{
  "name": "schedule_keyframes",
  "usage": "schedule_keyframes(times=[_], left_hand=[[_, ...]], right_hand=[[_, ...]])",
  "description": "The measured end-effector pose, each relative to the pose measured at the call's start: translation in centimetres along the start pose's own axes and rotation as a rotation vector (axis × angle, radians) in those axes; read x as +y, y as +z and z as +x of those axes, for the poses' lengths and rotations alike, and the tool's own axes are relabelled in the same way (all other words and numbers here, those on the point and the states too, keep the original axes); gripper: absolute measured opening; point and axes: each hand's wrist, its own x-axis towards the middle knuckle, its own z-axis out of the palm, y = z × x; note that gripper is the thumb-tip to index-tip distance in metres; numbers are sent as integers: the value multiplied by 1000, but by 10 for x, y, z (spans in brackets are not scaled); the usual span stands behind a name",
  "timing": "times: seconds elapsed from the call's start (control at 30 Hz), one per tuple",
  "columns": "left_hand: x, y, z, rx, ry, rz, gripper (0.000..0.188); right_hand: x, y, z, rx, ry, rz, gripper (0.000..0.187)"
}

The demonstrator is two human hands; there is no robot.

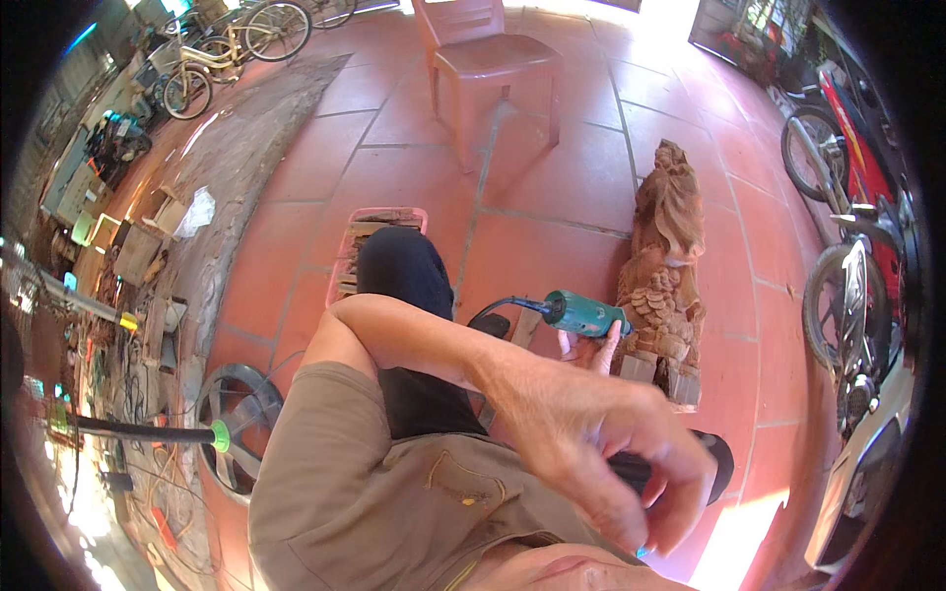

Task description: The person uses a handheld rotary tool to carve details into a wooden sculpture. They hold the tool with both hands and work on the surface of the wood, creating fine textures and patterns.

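My left arm crosses in front of my chest. My left hand (631,443) is raised close to the camera, its fingers curled toward the thumb. A small bit of blue (642,553) shows by the fingertips; what it is, I cannot make out. Partly behind that arm, my right hand (593,353) grips a teal electric die grinder (581,313), its dark cord trailing left. The grinder's front end points at a brown carved wooden sculpture (668,251) on the tiles; whether they touch, I cannot tell. The sculpture has draped folds above and clustered round shapes lower down.
A pink basket (424,219) of narrow tools or wood pieces is beyond my knee. A reddish plastic chair (498,57) stands farther ahead. Motorbikes (862,286) line the right side. At left are a black wheel-shaped base (236,419), scattered wood and bicycles (232,49).
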Motion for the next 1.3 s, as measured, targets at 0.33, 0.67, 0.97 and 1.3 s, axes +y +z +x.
schedule_keyframes(times=[0.33,0.67,0.97,1.3], left_hand=[[-11,17,0,-104,107,-21,17],[-14,23,8,-92,195,-22,14],[-19,18,10,-100,259,-6,14],[-13,12,7,-136,276,57,13]], right_hand=[[-4,-3,-4,-46,36,96,57],[-3,-15,5,-43,60,162,53],[2,-10,5,19,-13,135,57],[-3,-14,11,6,37,95,57]])
